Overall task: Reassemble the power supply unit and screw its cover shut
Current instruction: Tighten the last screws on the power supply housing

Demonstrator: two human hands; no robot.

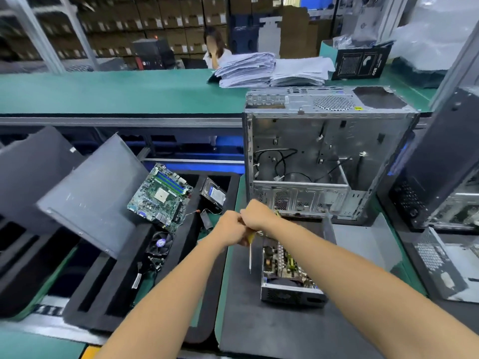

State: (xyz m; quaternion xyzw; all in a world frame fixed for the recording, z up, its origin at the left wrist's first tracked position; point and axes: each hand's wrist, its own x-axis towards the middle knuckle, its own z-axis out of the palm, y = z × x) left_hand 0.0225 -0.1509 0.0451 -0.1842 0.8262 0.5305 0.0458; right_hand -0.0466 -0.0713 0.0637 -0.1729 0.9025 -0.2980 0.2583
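Green bench (108,92) surface carries a dark mat, and on it lies the open power supply unit (286,270), circuit board exposed, just in front of the empty computer case (324,161). Above the unit's far end, both hands meet: left hand (229,228) fingers curled round a yellow-handled screwdriver (250,251), its shaft pointing down beside the unit. Right hand (256,215) fingers are curled; what they hold I cannot tell.

Both forearms are bare up to the lower edge of the picture; no sleeve shows. The left hand (229,226) and right hand (256,213), above the dark mat (272,327), wear no gloves.
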